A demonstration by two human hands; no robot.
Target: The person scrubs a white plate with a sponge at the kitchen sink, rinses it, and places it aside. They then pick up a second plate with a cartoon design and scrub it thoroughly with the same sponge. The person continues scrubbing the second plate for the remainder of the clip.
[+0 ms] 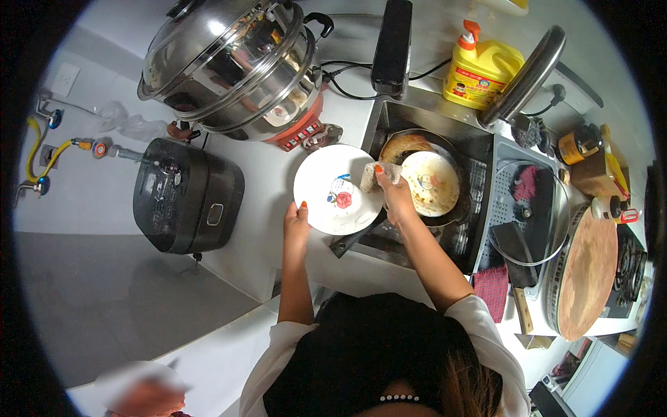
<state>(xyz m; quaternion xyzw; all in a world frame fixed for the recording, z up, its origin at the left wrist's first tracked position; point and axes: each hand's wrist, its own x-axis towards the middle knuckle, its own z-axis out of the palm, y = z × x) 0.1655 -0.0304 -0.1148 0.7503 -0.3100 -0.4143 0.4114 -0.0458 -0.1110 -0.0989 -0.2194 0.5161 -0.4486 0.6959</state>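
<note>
My left hand (297, 221) grips the near-left rim of a round white plate (316, 187) with a small coloured print in its middle. The plate is held at the left edge of the sink. In my right hand (396, 198) is a beige scrubbing cloth (370, 178), pinched at the plate's right side. Just right of that hand, inside the steel sink (403, 115), a second white plate (432, 182), stained yellowish, lies in a dark frying pan (406, 142) with brown residue. The pan's black handle (345, 243) sticks out under the held plate.
A steel steamer pot (229, 69) and a black rice cooker (184, 198) stand left. Behind the sink are a yellow soap bottle (483, 69) and the faucet (528, 73). To the right sit a draining basket (504, 187), a spatula (517, 264) and a round chopping board (587, 271).
</note>
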